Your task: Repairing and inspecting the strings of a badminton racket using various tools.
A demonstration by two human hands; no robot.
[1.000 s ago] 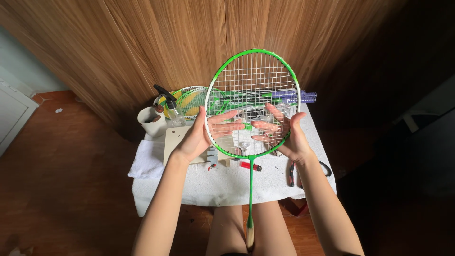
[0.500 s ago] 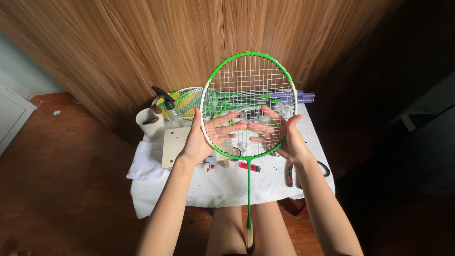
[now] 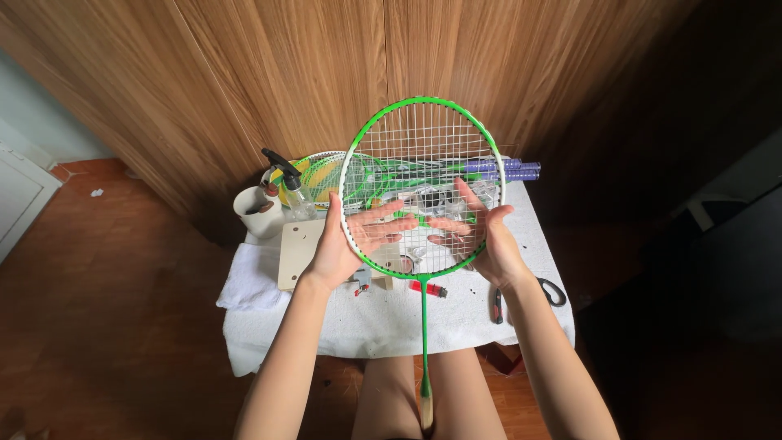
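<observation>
I hold a green badminton racket point(image 3: 423, 114) upright over a small table, its white strings facing me and its shaft point(image 3: 423, 342) running down between my knees. My left hand point(image 3: 346, 244) grips the left side of the frame, fingers spread behind the strings. My right hand point(image 3: 481, 240) grips the lower right of the frame, its fingers also behind the strings. The fingertips of both hands nearly meet at the middle of the string bed.
A white cloth point(image 3: 383, 322) covers the table. On it lie a spray bottle point(image 3: 289, 183), a white cup point(image 3: 254, 212), a pale board point(image 3: 297, 253), more rackets with purple grips point(image 3: 509, 169), a red lighter point(image 3: 428, 289), black scissors point(image 3: 554, 292) and a dark hand tool point(image 3: 498, 305). A wood-panel wall stands behind.
The racket head and both hands have stayed almost in place; my fingers have shifted slightly behind the strings.
</observation>
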